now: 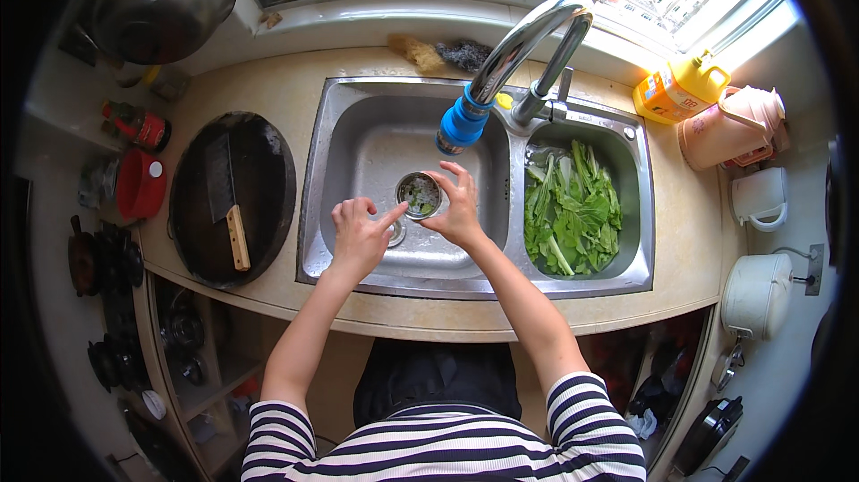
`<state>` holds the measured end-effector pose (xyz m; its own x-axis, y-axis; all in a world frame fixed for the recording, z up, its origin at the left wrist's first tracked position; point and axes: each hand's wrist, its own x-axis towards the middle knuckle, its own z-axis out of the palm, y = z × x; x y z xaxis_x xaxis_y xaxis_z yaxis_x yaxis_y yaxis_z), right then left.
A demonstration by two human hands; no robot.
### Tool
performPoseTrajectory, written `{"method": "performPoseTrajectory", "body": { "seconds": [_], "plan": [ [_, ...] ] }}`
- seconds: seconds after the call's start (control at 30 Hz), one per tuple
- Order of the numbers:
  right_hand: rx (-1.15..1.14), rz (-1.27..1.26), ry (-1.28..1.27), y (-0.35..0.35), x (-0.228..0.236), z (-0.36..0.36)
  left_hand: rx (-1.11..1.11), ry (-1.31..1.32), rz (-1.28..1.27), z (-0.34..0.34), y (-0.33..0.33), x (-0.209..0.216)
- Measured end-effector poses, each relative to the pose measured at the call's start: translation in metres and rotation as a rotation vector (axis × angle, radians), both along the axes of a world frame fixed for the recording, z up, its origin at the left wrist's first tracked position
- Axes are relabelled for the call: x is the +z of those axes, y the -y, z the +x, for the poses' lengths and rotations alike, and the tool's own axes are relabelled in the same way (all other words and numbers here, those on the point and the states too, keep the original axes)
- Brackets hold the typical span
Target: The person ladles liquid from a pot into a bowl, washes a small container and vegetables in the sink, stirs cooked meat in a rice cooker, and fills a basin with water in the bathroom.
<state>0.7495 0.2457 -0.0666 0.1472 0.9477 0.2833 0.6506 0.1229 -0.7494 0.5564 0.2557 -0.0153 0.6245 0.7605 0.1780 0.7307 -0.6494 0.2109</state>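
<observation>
Over the left sink basin (358, 146), my right hand (459, 212) grips a small round metal sink strainer (420, 196) by its rim, thumb below and fingers above. Wet green scraps lie inside the strainer. My left hand (360, 236) is beside it, with the index finger stretched out to the strainer's near left edge; the other fingers are loosely bent and hold nothing. Partly behind that hand shows the round drain opening (396, 233) in the basin floor. Leafy greens (574, 209) fill the smaller right basin (633, 213).
A chrome faucet (528, 34) with a blue nozzle (463, 121) hangs above the basins. Left of the sink, a cleaver (220, 179) lies on a dark round board (192, 213). A yellow jug (682, 88) and a pink pitcher (725, 128) stand at the right.
</observation>
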Motion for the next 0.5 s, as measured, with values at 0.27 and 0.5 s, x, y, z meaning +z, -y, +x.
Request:
{"method": "performPoseTrajectory", "body": {
  "seconds": [0.27,0.5],
  "plan": [
    [-0.098,0.008,-0.003,-0.001,0.005,0.003,0.162,0.189,-0.086,-0.011,0.011,-0.007],
    [-0.127,-0.019,-0.045,-0.005,0.005,0.012,0.271,0.217,-0.145,-0.044,0.029,-0.021]
  ]
}}
